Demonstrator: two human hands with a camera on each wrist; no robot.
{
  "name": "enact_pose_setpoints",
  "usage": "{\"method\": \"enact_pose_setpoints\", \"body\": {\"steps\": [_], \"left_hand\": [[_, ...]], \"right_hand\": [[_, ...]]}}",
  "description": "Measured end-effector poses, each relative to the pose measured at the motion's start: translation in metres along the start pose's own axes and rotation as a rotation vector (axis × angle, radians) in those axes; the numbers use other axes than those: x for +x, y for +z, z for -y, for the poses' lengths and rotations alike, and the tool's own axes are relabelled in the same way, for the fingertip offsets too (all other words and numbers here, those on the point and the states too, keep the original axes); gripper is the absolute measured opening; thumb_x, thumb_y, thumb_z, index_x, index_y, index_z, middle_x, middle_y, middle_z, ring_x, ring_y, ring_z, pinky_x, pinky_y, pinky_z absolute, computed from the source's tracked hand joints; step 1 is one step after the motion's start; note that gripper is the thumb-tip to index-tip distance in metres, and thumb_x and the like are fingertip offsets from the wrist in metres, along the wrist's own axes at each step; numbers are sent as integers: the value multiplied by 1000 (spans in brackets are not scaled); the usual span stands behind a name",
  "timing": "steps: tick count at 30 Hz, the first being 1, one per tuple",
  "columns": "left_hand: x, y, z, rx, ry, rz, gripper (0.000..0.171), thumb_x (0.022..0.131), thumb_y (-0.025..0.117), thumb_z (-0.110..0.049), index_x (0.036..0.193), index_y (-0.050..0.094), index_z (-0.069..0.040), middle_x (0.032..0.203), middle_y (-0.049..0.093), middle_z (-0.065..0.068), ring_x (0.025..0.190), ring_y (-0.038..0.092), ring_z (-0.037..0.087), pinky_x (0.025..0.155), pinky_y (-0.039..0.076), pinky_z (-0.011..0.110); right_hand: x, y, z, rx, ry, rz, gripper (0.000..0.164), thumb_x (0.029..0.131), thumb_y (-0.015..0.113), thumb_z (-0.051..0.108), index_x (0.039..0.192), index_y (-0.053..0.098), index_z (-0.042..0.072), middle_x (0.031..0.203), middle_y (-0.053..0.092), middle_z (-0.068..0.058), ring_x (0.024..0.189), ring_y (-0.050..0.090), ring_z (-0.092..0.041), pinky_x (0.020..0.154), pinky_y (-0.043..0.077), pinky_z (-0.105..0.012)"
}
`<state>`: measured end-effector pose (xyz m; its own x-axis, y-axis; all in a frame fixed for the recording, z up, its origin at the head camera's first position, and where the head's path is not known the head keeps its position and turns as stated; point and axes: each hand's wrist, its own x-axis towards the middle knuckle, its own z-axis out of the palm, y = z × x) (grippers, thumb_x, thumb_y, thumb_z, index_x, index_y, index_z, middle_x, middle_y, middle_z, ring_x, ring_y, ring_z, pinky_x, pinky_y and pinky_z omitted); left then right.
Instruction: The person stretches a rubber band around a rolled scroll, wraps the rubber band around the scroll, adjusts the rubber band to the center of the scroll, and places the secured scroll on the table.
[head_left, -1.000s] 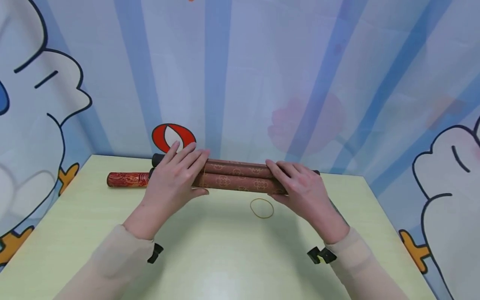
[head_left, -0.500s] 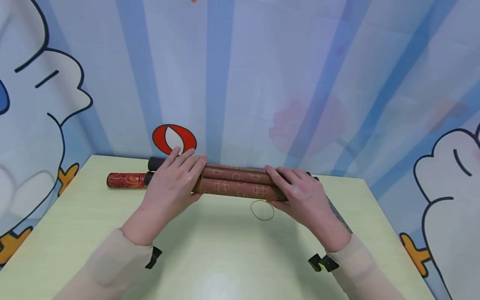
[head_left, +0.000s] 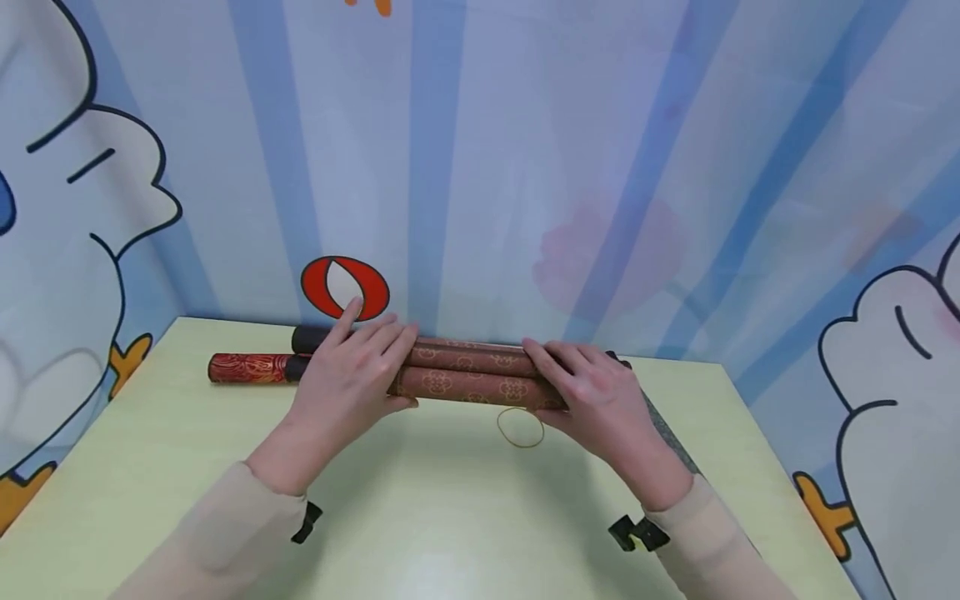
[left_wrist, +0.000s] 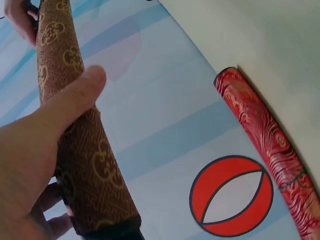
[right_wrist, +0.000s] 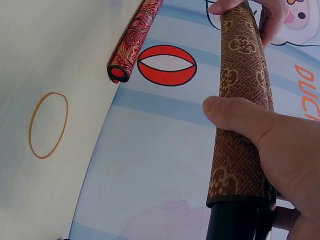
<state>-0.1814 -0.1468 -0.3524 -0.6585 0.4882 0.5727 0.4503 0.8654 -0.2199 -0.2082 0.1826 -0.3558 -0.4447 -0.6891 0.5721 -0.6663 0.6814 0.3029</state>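
A brown brocade scroll [head_left: 457, 383] with gold flower motifs and black ends is held crosswise toward the back of the table. It shows as two parallel rolls side by side in the head view. My left hand [head_left: 352, 362] grips it near its left end, the thumb [left_wrist: 82, 92] lying across the cloth in the left wrist view. Near the right end, my right hand [head_left: 596, 392] grips it too, with that thumb [right_wrist: 230, 112] over the roll. A thin yellow rubber band [head_left: 521, 427] lies on the table just below the scroll, close to my right thumb.
A red patterned scroll [head_left: 247, 368] lies on the table behind my left hand. A speckled grey strip [head_left: 671, 433] shows beside my right forearm. The pale table [head_left: 450, 517] ends at a striped blue cartoon backdrop [head_left: 480, 167], which also rises at both sides.
Both hands have brought the brown scroll slightly lower in the head view, and its black left end has shifted a little left. The rubber band stays put on the table.
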Motion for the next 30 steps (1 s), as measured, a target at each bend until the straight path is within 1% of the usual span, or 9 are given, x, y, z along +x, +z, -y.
{"method": "enact_pose_setpoints", "body": {"steps": [3, 7, 12, 14, 17, 20, 24, 27, 30], "left_hand": [[-3, -2, 4, -7, -7, 24, 100, 63, 102, -56, 140, 67, -2, 135, 72, 15, 135, 63, 34, 127, 33, 57], [-5, -2, 6, -38, 2, 28, 89, 66, 103, -48, 134, 69, -2, 131, 73, 14, 132, 64, 35, 126, 34, 57], [-4, 2, 2, -77, 37, -15, 81, 68, 102, -43, 128, 69, -2, 126, 73, 13, 125, 66, 33, 124, 38, 55], [-3, 4, 1, -85, 46, -36, 82, 67, 103, -43, 130, 69, -2, 125, 73, 13, 124, 67, 33, 124, 39, 54], [-2, 5, -1, -89, 50, -48, 85, 67, 103, -45, 133, 70, -2, 127, 74, 13, 125, 67, 33, 124, 39, 54], [-2, 3, 1, -80, 25, -37, 93, 66, 103, -50, 138, 69, -3, 132, 73, 14, 130, 66, 34, 124, 38, 55], [-3, -1, 4, -73, 4, 15, 99, 66, 101, -54, 143, 66, -4, 139, 70, 13, 136, 62, 35, 126, 34, 56], [-4, -1, 4, -62, 17, 39, 95, 68, 101, -50, 142, 66, -3, 139, 70, 14, 135, 62, 35, 126, 34, 56], [-4, 0, 1, -60, 36, 22, 88, 70, 101, -45, 139, 67, -2, 136, 71, 14, 133, 63, 35, 124, 38, 55]], "right_hand": [[-2, 1, -1, 1, 13, 5, 89, 69, 103, 38, 145, 66, 12, 121, 72, -11, 102, 73, -33, 79, 65, -48], [-4, 0, -2, -10, 4, 10, 91, 68, 103, 40, 146, 66, 12, 122, 72, -11, 103, 73, -33, 82, 65, -49], [-5, 0, -1, -4, -16, -14, 92, 67, 104, 39, 146, 66, 11, 122, 72, -11, 102, 73, -34, 81, 65, -49], [-4, 0, 0, -1, -20, -26, 92, 66, 104, 38, 145, 66, 11, 122, 72, -12, 101, 73, -34, 81, 65, -49], [-2, 0, 0, 1, -23, -26, 91, 67, 104, 38, 146, 66, 11, 121, 72, -11, 101, 73, -33, 81, 65, -49], [-2, 1, -1, 6, -8, -19, 89, 68, 103, 38, 145, 66, 12, 120, 72, -11, 100, 73, -33, 78, 65, -49], [-5, 1, -3, 26, 8, -8, 88, 68, 104, 37, 144, 67, 11, 120, 72, -11, 100, 73, -34, 77, 65, -50], [-7, 1, -4, 25, 9, 2, 90, 68, 104, 39, 145, 67, 12, 120, 72, -11, 101, 73, -34, 79, 65, -51], [-7, 0, -4, 26, 13, 2, 90, 68, 104, 39, 145, 67, 11, 120, 72, -12, 102, 73, -35, 79, 64, -51]]}}
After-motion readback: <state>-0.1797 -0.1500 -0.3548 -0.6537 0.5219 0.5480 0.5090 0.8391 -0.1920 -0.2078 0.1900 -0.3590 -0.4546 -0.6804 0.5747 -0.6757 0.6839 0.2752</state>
